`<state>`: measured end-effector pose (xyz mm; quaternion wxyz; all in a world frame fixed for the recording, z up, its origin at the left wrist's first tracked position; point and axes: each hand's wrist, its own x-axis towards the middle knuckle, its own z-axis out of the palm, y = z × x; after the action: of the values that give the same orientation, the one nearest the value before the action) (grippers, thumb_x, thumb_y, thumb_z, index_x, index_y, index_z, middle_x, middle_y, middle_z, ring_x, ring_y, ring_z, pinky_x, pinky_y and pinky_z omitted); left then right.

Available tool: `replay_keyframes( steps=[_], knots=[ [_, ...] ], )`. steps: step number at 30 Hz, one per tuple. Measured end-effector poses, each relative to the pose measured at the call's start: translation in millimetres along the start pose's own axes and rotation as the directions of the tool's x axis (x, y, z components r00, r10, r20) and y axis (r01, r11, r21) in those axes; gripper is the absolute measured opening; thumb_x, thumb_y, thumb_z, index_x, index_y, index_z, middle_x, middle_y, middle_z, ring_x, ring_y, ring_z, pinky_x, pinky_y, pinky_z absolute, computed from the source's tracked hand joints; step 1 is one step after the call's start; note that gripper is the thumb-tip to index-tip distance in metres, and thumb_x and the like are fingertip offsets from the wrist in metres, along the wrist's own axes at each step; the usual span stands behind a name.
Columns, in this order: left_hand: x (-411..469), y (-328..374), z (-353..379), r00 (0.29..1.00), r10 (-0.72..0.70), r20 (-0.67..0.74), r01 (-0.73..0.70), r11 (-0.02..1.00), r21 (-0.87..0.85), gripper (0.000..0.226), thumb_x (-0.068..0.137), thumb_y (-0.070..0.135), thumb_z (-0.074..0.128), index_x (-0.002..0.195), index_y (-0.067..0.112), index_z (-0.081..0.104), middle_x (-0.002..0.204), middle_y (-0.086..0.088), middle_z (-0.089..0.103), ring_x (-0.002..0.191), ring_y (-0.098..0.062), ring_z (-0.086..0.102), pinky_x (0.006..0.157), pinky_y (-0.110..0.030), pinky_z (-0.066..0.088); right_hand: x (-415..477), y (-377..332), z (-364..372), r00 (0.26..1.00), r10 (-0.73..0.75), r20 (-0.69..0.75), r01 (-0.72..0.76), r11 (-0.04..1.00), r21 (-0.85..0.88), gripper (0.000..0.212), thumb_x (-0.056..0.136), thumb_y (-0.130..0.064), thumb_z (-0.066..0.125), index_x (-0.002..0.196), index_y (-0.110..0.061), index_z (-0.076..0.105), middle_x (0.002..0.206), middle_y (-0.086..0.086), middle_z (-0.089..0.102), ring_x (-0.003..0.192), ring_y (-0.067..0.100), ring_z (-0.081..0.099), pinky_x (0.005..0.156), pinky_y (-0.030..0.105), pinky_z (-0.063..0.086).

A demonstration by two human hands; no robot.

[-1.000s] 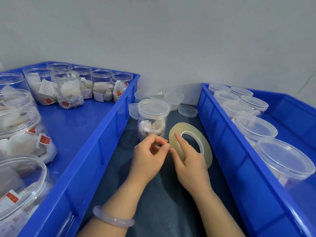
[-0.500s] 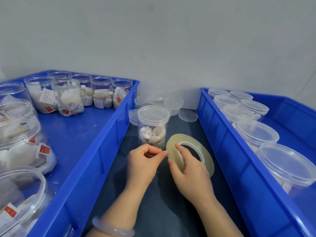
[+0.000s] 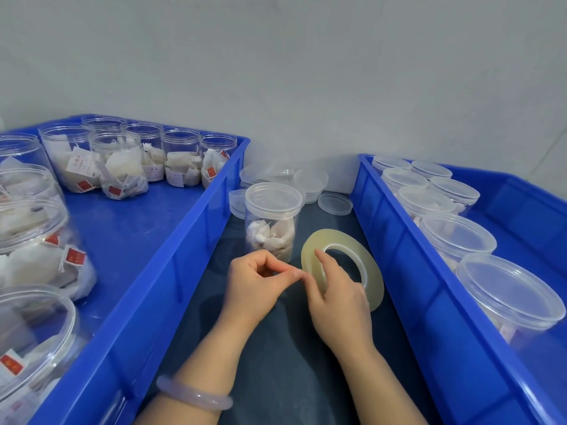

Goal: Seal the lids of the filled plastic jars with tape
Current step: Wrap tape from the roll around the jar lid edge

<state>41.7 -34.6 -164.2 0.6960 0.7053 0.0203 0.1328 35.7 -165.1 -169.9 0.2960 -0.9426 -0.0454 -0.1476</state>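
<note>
**Both hands on the tape roll, one lidded jar waiting just behind**

A pale bracelet [image 3: 194, 397] circles the left wrist at the near edge of the view, and both forearms reach forward over the dark worktop [image 3: 276, 363] in the lane between two blue crates.

The left hand [image 3: 254, 283] has its fingers curled, with thumb and forefinger tips pinched together right at the near-left rim of the tape roll [image 3: 372, 279]. The clear strip itself is too faint to make out between them.

The right hand [image 3: 337, 305] grips the same roll. Its forefinger lies across the flat face toward the hole, its thumb sits at the near rim beside the left fingertips, and the other fingers wrap behind the ring. The roll is tilted, with its open centre facing the camera.

Just beyond the hands, close to the roll's far-left edge, a filled jar [image 3: 273, 228] stands upright on the worktop with its clear lid [image 3: 273, 199] on.

Behind it, loose lids [image 3: 310, 182] are stacked near the wall [image 3: 276, 72], and a single lid [image 3: 335, 204] lies flat to their right.

The left crate [image 3: 171, 240] holds filled jars without lids [image 3: 122, 167], the sachets inside showing red tags. The right crate [image 3: 399, 240] holds lidded jars [image 3: 457, 234] in rows.
</note>
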Motion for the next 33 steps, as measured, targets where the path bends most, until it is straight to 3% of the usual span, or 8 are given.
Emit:
replay_keyframes(
  steps=[2, 6, 11, 16, 18, 21, 25, 33],
  knots=[
    [0.3, -0.7, -0.1, 0.999, -0.014, -0.038, 0.013, 1.000, -0.010, 0.017, 0.067, 0.004, 0.081, 0.059, 0.013, 0.068, 0.063, 0.003, 0.071, 0.059, -0.003, 0.063, 0.058, -0.011, 0.048, 0.3, -1.5, -1.6, 1.000, -0.020, 0.015, 0.020, 1.000, -0.002, 0.047, 0.097, -0.039, 0.044, 0.143, -0.035, 0.036, 0.113, -0.004, 0.061, 0.107, 0.021, 0.053, 0.085, 0.032, 0.033],
    [1.6, -1.8, -0.5, 0.993, -0.010, -0.117, 0.014, 0.999, 0.037, 0.017, 0.069, 0.010, 0.082, 0.062, 0.020, 0.070, 0.068, 0.013, 0.070, 0.057, 0.002, 0.059, 0.056, -0.009, 0.046, -3.4, -3.4, -2.9, 0.997, -0.075, -0.010, 0.075, 0.994, 0.077, 0.034, 0.096, -0.026, 0.052, 0.129, -0.034, 0.054, 0.114, -0.007, 0.062, 0.106, 0.016, 0.055, 0.086, 0.032, 0.032],
    [-2.0, 0.8, 1.2, 0.996, 0.062, -0.064, -0.055, 0.994, 0.096, 0.014, 0.070, 0.013, 0.082, 0.064, 0.020, 0.071, 0.057, 0.016, 0.064, 0.051, 0.004, 0.053, 0.052, -0.007, 0.041, -2.6, -4.2, -2.0, 0.998, -0.052, -0.047, 0.056, 0.996, 0.074, 0.017, 0.097, -0.021, 0.051, 0.107, -0.026, 0.063, 0.111, -0.009, 0.059, 0.099, 0.017, 0.057, 0.082, 0.033, 0.032],
    [-5.2, 2.7, 2.0, 0.997, 0.076, -0.013, -0.075, 0.995, 0.071, 0.015, 0.070, 0.007, 0.081, 0.065, 0.017, 0.070, 0.068, 0.007, 0.071, 0.068, -0.018, 0.066, 0.065, -0.023, 0.052, 1.4, -8.1, -3.7, 1.000, -0.012, -0.008, 0.012, 1.000, -0.013, 0.027, 0.099, -0.031, 0.044, 0.121, -0.035, 0.059, 0.131, -0.008, 0.051, 0.109, 0.017, 0.054, 0.086, 0.034, 0.035],
    [-4.3, 3.4, 2.0, 0.997, 0.070, -0.015, -0.070, 0.996, 0.057, 0.014, 0.069, 0.008, 0.081, 0.064, 0.015, 0.070, 0.065, 0.005, 0.071, 0.065, -0.017, 0.063, 0.062, -0.022, 0.050, 0.7, -7.7, -5.0, 1.000, 0.000, 0.009, 0.000, 1.000, -0.024, 0.031, 0.099, -0.034, 0.042, 0.127, -0.037, 0.056, 0.139, -0.007, 0.047, 0.115, 0.018, 0.052, 0.092, 0.036, 0.036],
    [-4.3, 4.2, 2.1, 0.997, 0.070, -0.026, -0.069, 0.997, 0.043, 0.013, 0.069, 0.008, 0.081, 0.065, 0.015, 0.071, 0.065, 0.003, 0.070, 0.064, -0.016, 0.063, 0.062, -0.022, 0.050, 0.5, -6.6, -6.3, 0.999, -0.017, 0.029, 0.018, 0.998, -0.052, 0.033, 0.100, -0.036, 0.039, 0.131, -0.038, 0.052, 0.132, -0.006, 0.052, 0.112, 0.020, 0.053, 0.092, 0.037, 0.038],
    [-4.1, 3.6, 1.8, 0.995, 0.077, -0.065, -0.073, 0.996, 0.057, 0.012, 0.071, 0.008, 0.080, 0.066, 0.016, 0.072, 0.064, 0.009, 0.070, 0.059, 0.001, 0.062, 0.057, -0.009, 0.045, 2.3, -6.2, -5.6, 0.998, -0.016, 0.062, 0.025, 0.990, -0.142, 0.035, 0.101, -0.040, 0.031, 0.132, -0.043, 0.047, 0.121, -0.005, 0.057, 0.105, 0.024, 0.055, 0.088, 0.036, 0.040],
    [0.7, -2.9, 1.2, 0.990, 0.048, -0.136, -0.028, 0.989, 0.143, 0.014, 0.071, 0.018, 0.081, 0.064, 0.023, 0.070, 0.061, 0.012, 0.067, 0.058, 0.000, 0.060, 0.053, -0.008, 0.044, -1.9, -1.7, -6.3, 0.992, -0.053, 0.112, 0.059, 0.997, -0.050, 0.035, 0.100, -0.037, 0.039, 0.133, -0.048, 0.046, 0.118, -0.005, 0.054, 0.102, 0.022, 0.056, 0.089, 0.036, 0.041]
  ],
)
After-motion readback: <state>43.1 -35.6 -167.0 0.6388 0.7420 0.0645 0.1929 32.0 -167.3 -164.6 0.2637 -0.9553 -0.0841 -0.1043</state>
